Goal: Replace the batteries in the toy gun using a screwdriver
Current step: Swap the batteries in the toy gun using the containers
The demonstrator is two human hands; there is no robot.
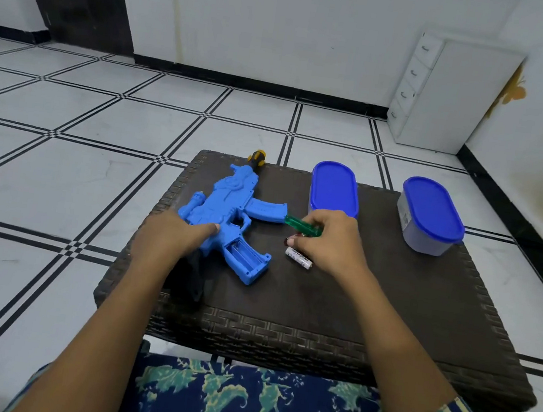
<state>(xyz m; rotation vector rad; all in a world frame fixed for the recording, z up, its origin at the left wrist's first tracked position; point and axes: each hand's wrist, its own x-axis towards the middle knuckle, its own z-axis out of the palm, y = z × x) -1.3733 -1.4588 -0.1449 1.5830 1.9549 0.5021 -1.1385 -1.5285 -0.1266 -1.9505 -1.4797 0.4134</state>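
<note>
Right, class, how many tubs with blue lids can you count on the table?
2. The middle tub stands at the far edge of the table, just behind the right hand; the right tub stands apart, near the right edge. Nothing suggests a hidden one.

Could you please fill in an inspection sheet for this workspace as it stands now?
Surface: dark woven table.
Job's things: blue toy gun lying flat, grip compartment open; green screwdriver and white battery beside it.
Clutter: blue-lidded tub; second tub, both closed.
Grippers: left hand rests flat on the gun; right hand curled over the screwdriver, grip unclear.
Cables: nothing seen.
Surroundings: tiled floor; white drawer unit by the wall.
</note>
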